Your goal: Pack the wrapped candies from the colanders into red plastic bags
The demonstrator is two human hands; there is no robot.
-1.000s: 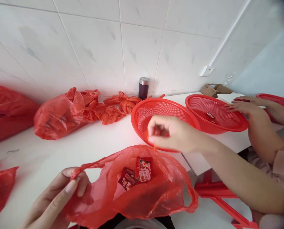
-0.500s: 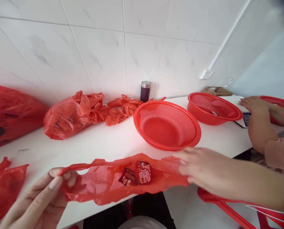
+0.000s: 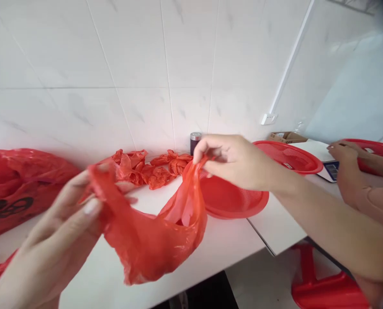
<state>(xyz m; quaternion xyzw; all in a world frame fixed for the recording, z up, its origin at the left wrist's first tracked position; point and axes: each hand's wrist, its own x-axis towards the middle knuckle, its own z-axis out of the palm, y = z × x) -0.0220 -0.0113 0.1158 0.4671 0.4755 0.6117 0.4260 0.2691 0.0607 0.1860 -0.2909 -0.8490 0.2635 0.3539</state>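
A red plastic bag [image 3: 159, 244] hangs between my two hands above the front of the white table. My left hand [image 3: 72, 223] pinches one handle of the bag at the left. With thumb and fingers closed, my right hand [image 3: 230, 159] holds the other handle higher up, in front of a red mesh basket [image 3: 233, 201]. The bag sags in the middle, and its contents are mostly hidden by its front side.
Filled red bags [image 3: 24, 193] and crumpled red bags [image 3: 161, 169] lie along the wall. A dark bottle [image 3: 195, 141] stands behind the basket. At right are another red basket [image 3: 288, 156], a scale [image 3: 331, 171], a co-worker's hands [image 3: 345, 150] and a red stool [image 3: 329, 289].
Both hands have lifted the bag, the right one more, up and leftward. The bag was stretched wide with small red packets showing inside; now it hangs by its handles. The view has tilted up.
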